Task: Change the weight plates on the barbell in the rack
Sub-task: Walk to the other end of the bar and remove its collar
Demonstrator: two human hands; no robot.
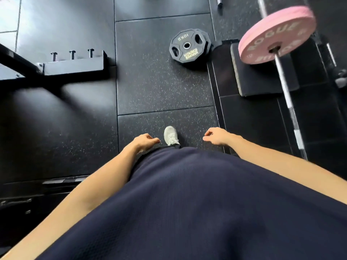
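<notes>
Now, hands: left hand point(145, 142) and right hand point(217, 137) hang empty, fingers loosely curled.
Shoe point(170, 136): between both hands.
Black plates point(189, 46): on floor, beyond both hands.
Pink plate point(276, 34): on barbell point(287, 94), beyond right hand.

The floor point(163, 87) is laid with black rubber tiles flecked with pale specks, their seams running as thin lines, and it gives way to smoother, glossier dark panels point(56, 128) on the left and right. At upper left a black steel frame foot point(75, 65) rests on the floor, carrying three short upright pegs point(72, 54), with a patch of pale tiled flooring point(9, 19) in the far corner behind it. A dark padded block point(262, 79) with a grey edge lies on the floor at right, and soft daylight glints off the glossy panels.
</notes>
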